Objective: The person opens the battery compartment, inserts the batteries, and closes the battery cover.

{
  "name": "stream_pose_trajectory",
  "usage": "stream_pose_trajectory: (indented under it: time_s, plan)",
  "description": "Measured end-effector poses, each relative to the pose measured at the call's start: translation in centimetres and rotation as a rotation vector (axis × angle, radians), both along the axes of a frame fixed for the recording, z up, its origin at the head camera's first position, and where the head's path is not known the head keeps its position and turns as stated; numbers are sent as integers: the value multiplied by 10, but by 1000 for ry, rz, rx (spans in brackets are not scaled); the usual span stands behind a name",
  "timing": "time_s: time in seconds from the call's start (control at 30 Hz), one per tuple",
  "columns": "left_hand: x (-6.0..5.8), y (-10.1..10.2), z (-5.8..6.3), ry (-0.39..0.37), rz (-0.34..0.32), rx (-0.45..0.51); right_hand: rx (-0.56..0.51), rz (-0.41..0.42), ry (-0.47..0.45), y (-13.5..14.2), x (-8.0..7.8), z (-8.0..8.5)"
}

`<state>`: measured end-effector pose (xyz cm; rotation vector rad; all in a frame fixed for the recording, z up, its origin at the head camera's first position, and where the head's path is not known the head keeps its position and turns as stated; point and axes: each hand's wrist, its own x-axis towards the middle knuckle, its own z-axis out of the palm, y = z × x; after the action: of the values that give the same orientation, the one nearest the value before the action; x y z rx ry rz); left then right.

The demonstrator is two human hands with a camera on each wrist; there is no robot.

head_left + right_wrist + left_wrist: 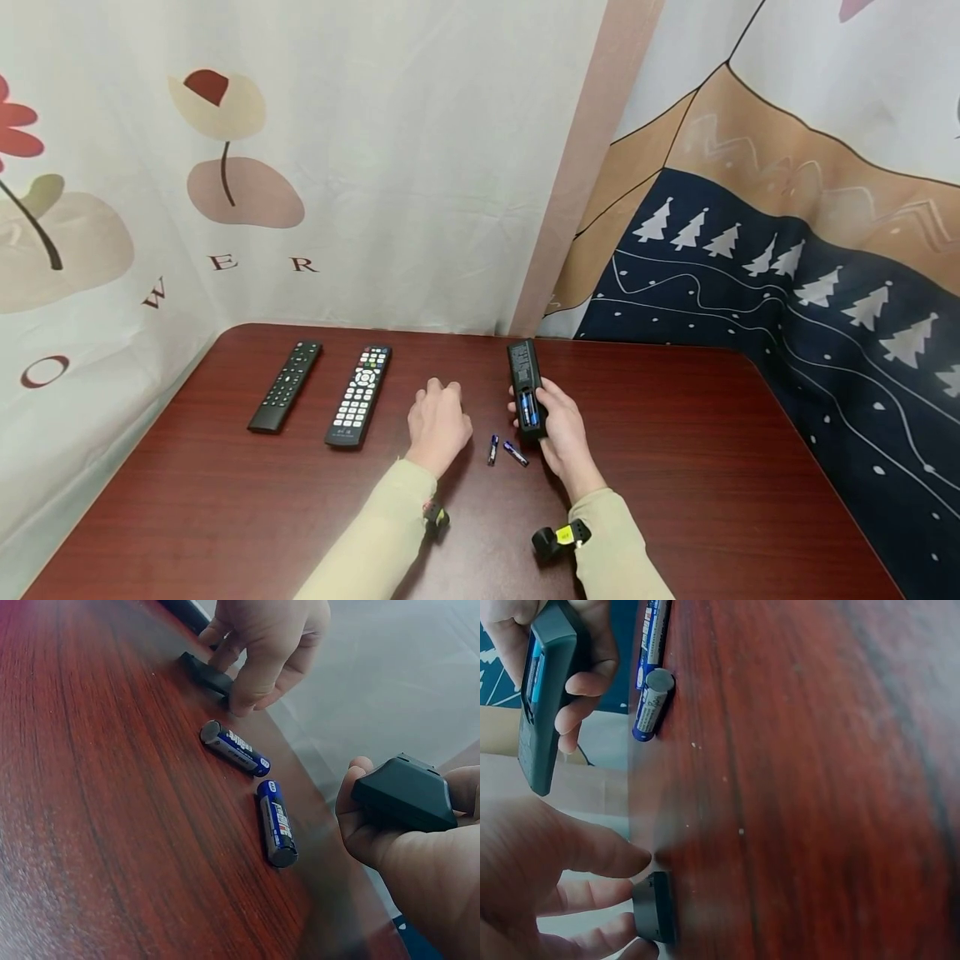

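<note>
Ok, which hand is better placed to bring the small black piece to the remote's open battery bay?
Probably the left hand: it is touching the black piece, while the right hand is busy holding the remote.

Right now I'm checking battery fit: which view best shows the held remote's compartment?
The head view: the compartment faces the camera, two batteries visible. The left wrist view catches it obliquely; the right wrist view shows the remote's end, compartment hidden.
</note>
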<state>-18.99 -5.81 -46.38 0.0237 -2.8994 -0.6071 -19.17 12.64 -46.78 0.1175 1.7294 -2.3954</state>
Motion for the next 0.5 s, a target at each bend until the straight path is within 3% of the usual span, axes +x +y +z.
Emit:
stream_pose_trajectory:
  time_s: [0.5]
  plan:
    - [-1, -4, -2, -6, 0, 102, 0, 0, -12, -1, 1, 0]
